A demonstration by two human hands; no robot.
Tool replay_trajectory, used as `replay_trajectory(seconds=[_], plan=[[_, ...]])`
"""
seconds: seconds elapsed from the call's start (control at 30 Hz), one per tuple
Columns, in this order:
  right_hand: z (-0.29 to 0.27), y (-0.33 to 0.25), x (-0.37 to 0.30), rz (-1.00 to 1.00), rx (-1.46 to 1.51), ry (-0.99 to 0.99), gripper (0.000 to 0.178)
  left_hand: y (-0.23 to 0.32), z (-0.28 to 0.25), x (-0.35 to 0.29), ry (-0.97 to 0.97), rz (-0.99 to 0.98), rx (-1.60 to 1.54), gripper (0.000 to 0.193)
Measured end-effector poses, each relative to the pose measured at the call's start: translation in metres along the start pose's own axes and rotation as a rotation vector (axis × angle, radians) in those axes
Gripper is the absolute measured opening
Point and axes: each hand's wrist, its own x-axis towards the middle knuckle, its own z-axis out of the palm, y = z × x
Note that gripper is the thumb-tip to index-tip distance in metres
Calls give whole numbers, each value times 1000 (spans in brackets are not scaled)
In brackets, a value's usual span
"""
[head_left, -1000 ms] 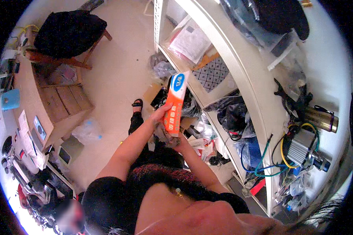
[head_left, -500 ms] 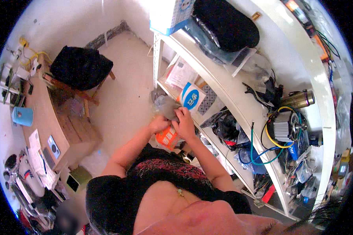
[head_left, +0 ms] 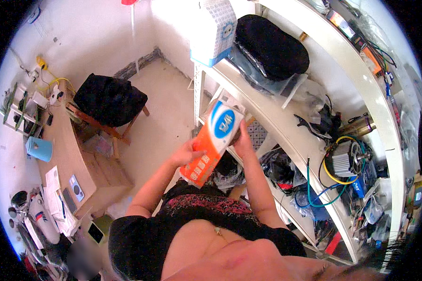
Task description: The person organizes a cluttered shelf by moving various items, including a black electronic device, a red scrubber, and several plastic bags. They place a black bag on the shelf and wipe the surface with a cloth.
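Note:
In front of my body I hold a long, flat packet (head_left: 209, 149), orange at its near end and white with a blue oval at its far end. It lies tilted, the far end leaning to the right toward the shelves. My left hand (head_left: 188, 153) is closed round its left edge, the thumb over the orange part. On the opposite edge, near the white end, my right hand (head_left: 243, 142) grips it with the fingers partly hidden. A small dark patch shows between this hand and the packet; I cannot make out what it is.
White metal shelving (head_left: 279, 117) runs along the right, bearing a black padded item (head_left: 272, 47), a motor (head_left: 344, 161) with coloured cables, and bags. A white-and-blue box (head_left: 213, 35) stands at its far end. On the left are a wooden desk (head_left: 86, 185) and a chair with black cloth (head_left: 110, 99).
The packet has been raised and turned so its whole broad face shows, where my hands and a greyish thing covered its middle before. Both hands have moved apart to its edges.

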Motion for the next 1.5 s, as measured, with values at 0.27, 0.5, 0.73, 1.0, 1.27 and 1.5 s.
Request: replay_trajectory(seconds=[0.27,0.5,0.73,1.0,1.27,1.5], plan=[[47,-6,-17,-339,-860,56,40,34,13,29,185,369,121,39],[48,-20,-30,-449,-680,370,42,56,18,39,223,235,-127,20],[118,-23,-61,-921,-1379,258,23,36,56,29,194,572,373,33],[30,-42,-28,-660,-1067,553,36,54,53,12,304,554,55,26],[97,-8,-68,-1002,-1293,400,30,81,77,22,482,426,-233,22],[-10,-10,-96,-795,-1205,683,42,107,50,32,271,356,-784,34]])
